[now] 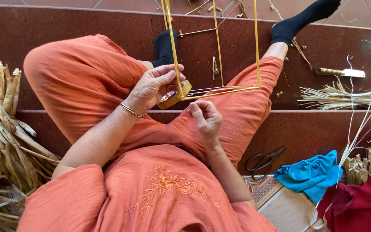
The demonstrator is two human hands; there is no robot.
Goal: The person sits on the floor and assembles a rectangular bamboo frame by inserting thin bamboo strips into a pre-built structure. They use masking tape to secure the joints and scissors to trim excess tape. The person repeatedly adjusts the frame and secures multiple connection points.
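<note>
Orange cloth [159,189] fills the foreground. A tape roll [174,95] and yellow frame [217,56] are gripped by the left hand [153,86]; the right hand [206,118] is pinched shut on a thin strand beside it, scissors [265,161] lying clear.

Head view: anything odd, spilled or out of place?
Mostly tidy craft clutter. A knife lies loose on the step beside the straw bundle, and fibre scraps are scattered there. The left hand holds a tape roll against the yellow frame; the right hand pinches at its corner.

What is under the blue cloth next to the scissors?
The blue cloth lies on a patterned mat and partly against a dark red cloth. The scissors sit beside it, uncovered. Anything beneath its folds is hidden.
</note>
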